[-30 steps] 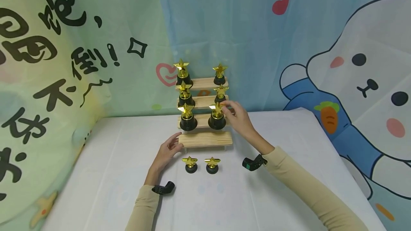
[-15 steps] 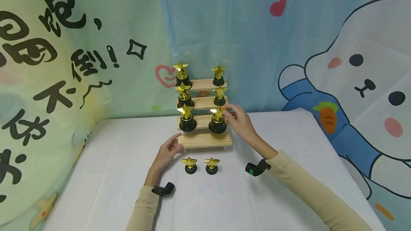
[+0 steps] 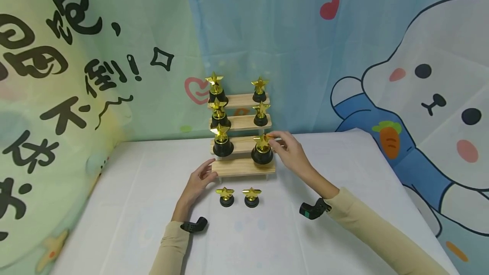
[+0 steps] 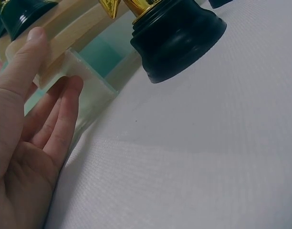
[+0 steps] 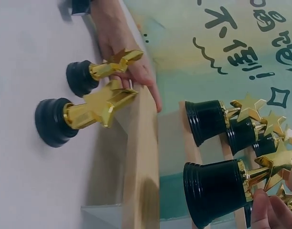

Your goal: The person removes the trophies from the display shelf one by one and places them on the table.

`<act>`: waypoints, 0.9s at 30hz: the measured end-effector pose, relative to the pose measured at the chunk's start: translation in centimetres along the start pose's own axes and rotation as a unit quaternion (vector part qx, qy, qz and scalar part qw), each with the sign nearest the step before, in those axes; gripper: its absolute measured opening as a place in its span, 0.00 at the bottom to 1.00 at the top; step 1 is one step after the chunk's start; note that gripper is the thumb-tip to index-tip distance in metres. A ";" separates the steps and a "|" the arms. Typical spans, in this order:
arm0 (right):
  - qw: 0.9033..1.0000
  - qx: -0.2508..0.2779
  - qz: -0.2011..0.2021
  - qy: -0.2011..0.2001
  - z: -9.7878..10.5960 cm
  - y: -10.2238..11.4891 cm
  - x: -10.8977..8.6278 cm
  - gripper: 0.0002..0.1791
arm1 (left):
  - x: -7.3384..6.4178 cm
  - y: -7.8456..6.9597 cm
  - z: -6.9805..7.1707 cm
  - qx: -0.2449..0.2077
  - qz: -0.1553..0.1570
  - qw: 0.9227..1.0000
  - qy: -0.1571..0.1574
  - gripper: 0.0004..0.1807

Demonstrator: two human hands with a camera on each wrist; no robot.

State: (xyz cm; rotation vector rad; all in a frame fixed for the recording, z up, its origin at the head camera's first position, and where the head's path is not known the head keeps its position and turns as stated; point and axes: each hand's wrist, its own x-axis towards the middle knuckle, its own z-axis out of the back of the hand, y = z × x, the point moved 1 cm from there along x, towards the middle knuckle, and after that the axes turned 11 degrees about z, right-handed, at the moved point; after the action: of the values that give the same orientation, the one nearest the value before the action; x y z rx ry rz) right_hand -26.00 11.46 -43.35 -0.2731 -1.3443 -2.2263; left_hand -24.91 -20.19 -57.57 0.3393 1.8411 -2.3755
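My right hand (image 3: pixel 290 154) pinches a gold star trophy (image 3: pixel 262 155) by its upper part. In the right wrist view, the trophy's black base hangs a little above the lowest plank (image 5: pixel 147 157) of a tiered display stand (image 3: pixel 240 168). My left hand (image 3: pixel 198 183) grips that plank's left end, its thumb (image 4: pixel 34 52) on the wood and its other fingers (image 4: pixel 65 109) lower, by the clear side support. Another trophy (image 3: pixel 223 142) stands on the left of the tier above. Two small trophies (image 3: pixel 226 197) stand on the table before the stand.
Higher tiers hold more star trophies, at the left (image 3: pixel 216 90) and right (image 3: pixel 259 90). A white cloth covers the table (image 3: pixel 145 207). Close behind the stand hangs a printed backdrop (image 3: pixel 298 54).
My right hand has carried the trophy from the third tier forward and slightly right, over the lowest plank. My left hand stays at the plank's end.
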 end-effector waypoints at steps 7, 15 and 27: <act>1.000 -0.013 0.002 -0.001 0.5 0.3 -1.3 0.18 | 0.1 0.1 0.1 0.001 -0.002 1.000 -0.001 0.34; 1.000 -0.012 -0.013 0.001 1.2 0.1 -2.6 0.18 | -0.3 -0.1 0.1 -0.008 0.011 1.000 0.006 0.33; 1.000 0.000 -0.025 0.012 1.7 0.2 -5.3 0.16 | 0.1 0.2 0.1 -0.001 0.006 1.000 0.002 0.34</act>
State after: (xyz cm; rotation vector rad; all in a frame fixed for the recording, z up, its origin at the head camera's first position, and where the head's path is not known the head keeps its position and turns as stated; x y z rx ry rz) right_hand -21.59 14.64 -44.61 -0.2145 -1.3525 -2.2640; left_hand -24.96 -20.31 -57.73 0.3527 1.8387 -2.3664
